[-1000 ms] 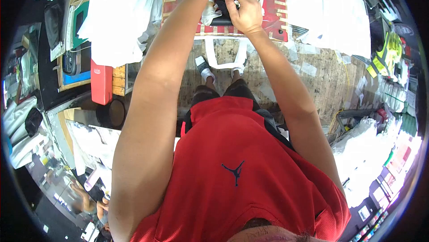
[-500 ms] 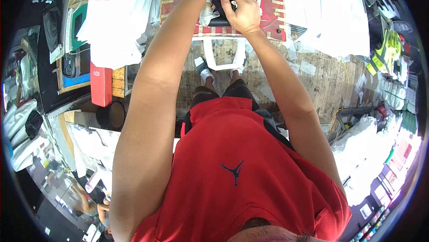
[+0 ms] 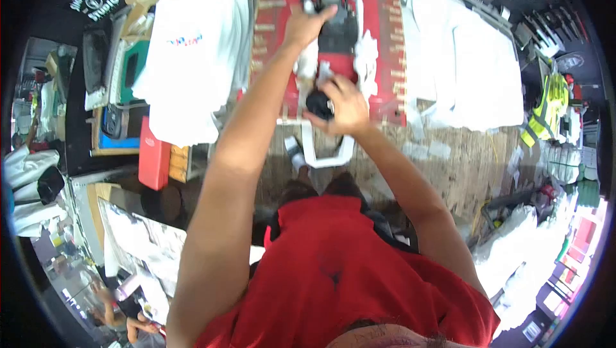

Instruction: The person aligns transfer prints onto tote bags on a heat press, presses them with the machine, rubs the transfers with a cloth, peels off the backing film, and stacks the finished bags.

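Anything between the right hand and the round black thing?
Nothing visible: the right hand already reaches over the edge of the round black thing. The white bundle lies farther forward, not between them.

Blk roundish item (image 3: 317, 103), pt. hidden, nr edge of red board (image 3: 386, 46).

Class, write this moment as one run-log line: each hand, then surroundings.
left hand: at dark equipment | right hand: at round black object, grip unclear | surroundings: red board, yellow vest far right
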The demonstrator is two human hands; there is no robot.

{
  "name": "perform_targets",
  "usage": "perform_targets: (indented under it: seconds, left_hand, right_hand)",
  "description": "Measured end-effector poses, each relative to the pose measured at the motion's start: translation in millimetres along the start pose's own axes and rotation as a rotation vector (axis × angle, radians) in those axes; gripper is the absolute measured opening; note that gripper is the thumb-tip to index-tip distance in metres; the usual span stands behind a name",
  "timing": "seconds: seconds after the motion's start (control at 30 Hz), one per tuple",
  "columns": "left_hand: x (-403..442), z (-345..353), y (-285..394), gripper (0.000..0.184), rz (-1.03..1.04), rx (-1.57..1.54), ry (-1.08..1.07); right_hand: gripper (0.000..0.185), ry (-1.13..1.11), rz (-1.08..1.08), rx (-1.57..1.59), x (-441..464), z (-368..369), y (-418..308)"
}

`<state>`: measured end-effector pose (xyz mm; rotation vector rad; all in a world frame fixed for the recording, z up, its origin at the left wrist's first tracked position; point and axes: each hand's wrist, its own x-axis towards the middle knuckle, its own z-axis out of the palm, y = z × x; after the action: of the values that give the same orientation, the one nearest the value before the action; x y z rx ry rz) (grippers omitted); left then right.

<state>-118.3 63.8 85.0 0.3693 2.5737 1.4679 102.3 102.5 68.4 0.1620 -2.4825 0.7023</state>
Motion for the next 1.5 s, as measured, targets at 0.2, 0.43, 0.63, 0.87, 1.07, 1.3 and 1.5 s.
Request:
perform_targets:
  seconds: [0.2, 0.43, 0.63, 0.87, 1.07, 1.3, 1.5]
  left_hand:
    - [26.6, -5.8, 6.5, 0.094, -0.255, -0.226, -0.340]
    - [9.3, -26.4, 55.1, 0.081, -0.028, 0.432, -0.329]
    - [-5.1, -43.9, 47.0, 0.082, -0.046, 0.185, -0.258]
    - [-234.5, -109.0, -78.7, 0.053, -0.055, -0.406, -0.369]
    - [-449.0, -100.3, -316.8, 0.069, 0.116, 0.245, -1.134]
    - [-372.0, -80.0, -260.0, 0.053, 0.223, 0.336, -1.410]
    - [-358.9, -140.8, -128.9, 0.067, 0.125, 0.274, -1.384]
  right_hand:
    - [0.062, -0.113, 0.026, -0.028, 3.1, -5.7, -1.1]
    - [0.066, -0.039, 0.108, -0.049, 6.2, -40.0, -43.8]
    - [0.061, 0.059, 0.043, 0.043, 14.2, -44.0, -33.7]
    - [0.049, 0.240, 0.442, 1.074, -21.0, -105.8, -59.1]
    - [0.036, -0.246, 1.127, 1.124, -224.2, -79.3, -30.0]
    - [0.048, -0.494, 0.872, 0.960, -246.8, -34.1, -66.3]
    - [0.062, -0.984, 0.731, 0.712, -240.0, -48.0, -35.0]
